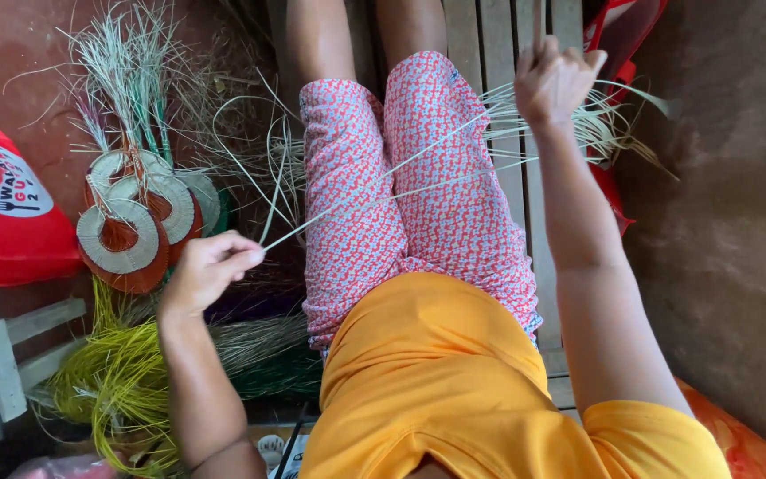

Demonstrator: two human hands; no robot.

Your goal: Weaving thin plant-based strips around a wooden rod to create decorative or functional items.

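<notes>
My left hand pinches one end of a pale straw strand that stretches across my lap. My right hand is raised at the upper right, gripping the far ends of a bundle of pale straw that fans out behind it over the wooden bench. I sit on the bench in patterned red shorts and an orange shirt.
Round woven pieces with loose straw ends lie on the floor at left. Yellow-green fibre and darker green fibre sit below them. A red bag is at far left, a wooden frame at lower left, a wall at right.
</notes>
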